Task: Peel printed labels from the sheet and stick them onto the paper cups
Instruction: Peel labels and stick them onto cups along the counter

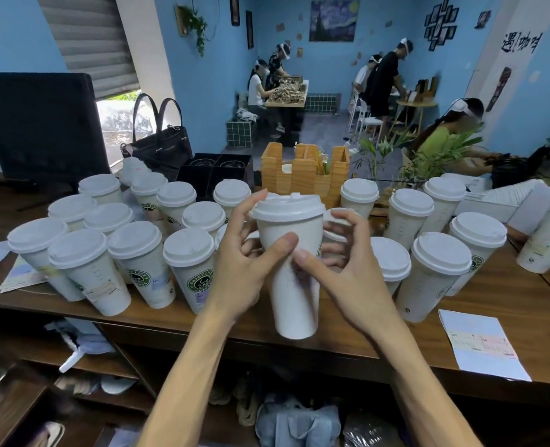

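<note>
A tall white paper cup [294, 304] with a lid is held up above the counter's front edge, in the middle of the view. My left hand [246, 269] grips its left side, thumb across the front. My right hand [341, 275] lies against its right side, with the thumb pressing the cup's front where a faint label [299, 275] shows, blurred. The label sheet [481, 341] lies flat on the counter at the right, with a few printed labels on it.
Several lidded cups [190, 266] crowd the wooden counter [357, 337] on both sides, some with green logos and labels. A wooden holder [302, 175], a black bag [161, 146] and a monitor [38, 124] stand behind. People work at tables in the back.
</note>
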A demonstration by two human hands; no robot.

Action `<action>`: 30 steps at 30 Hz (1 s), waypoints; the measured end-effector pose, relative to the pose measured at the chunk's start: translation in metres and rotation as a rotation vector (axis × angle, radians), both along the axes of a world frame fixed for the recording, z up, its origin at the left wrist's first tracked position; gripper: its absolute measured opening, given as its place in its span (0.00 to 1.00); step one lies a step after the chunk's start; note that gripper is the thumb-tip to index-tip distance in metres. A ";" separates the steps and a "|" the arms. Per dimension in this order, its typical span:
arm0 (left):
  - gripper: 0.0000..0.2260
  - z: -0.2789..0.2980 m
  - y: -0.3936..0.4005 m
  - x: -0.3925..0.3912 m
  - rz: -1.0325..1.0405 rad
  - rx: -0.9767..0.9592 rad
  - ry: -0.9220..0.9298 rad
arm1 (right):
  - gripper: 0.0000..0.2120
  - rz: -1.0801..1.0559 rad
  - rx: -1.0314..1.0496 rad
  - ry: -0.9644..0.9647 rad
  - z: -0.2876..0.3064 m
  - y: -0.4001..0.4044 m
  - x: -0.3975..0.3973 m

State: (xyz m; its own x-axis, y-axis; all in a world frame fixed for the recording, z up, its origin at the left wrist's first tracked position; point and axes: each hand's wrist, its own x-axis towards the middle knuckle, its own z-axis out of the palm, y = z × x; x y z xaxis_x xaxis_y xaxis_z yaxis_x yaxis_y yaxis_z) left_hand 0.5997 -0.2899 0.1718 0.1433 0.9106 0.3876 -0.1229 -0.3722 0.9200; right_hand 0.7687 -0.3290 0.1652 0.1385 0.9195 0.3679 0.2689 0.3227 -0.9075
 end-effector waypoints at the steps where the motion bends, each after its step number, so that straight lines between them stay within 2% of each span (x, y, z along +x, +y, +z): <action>1: 0.31 0.004 0.003 -0.001 0.004 0.015 0.008 | 0.40 -0.002 0.017 -0.007 0.006 0.004 0.002; 4: 0.30 0.015 0.014 -0.003 0.012 0.056 0.035 | 0.41 0.083 0.069 -0.129 0.028 0.015 0.007; 7: 0.28 0.026 0.024 -0.005 0.007 0.092 0.071 | 0.38 0.142 0.089 -0.210 0.045 0.022 0.012; 11: 0.27 0.050 0.038 -0.001 -0.004 0.156 0.103 | 0.35 0.116 0.142 -0.249 0.067 0.038 0.020; 15: 0.21 0.094 0.061 0.004 0.005 0.229 0.102 | 0.34 0.089 0.241 -0.281 0.109 0.065 0.028; 18: 0.17 0.122 0.090 0.010 0.040 0.260 0.102 | 0.35 0.032 0.303 -0.345 0.134 0.094 0.033; 20: 0.17 0.133 0.112 0.015 0.069 0.286 0.122 | 0.36 0.009 0.317 -0.377 0.144 0.115 0.037; 27: 0.20 0.134 0.187 0.024 0.162 0.250 0.289 | 0.36 -0.022 0.250 -0.390 0.139 0.190 0.045; 30: 0.21 0.127 0.205 0.025 0.168 0.226 0.307 | 0.38 -0.028 0.232 -0.393 0.128 0.209 0.042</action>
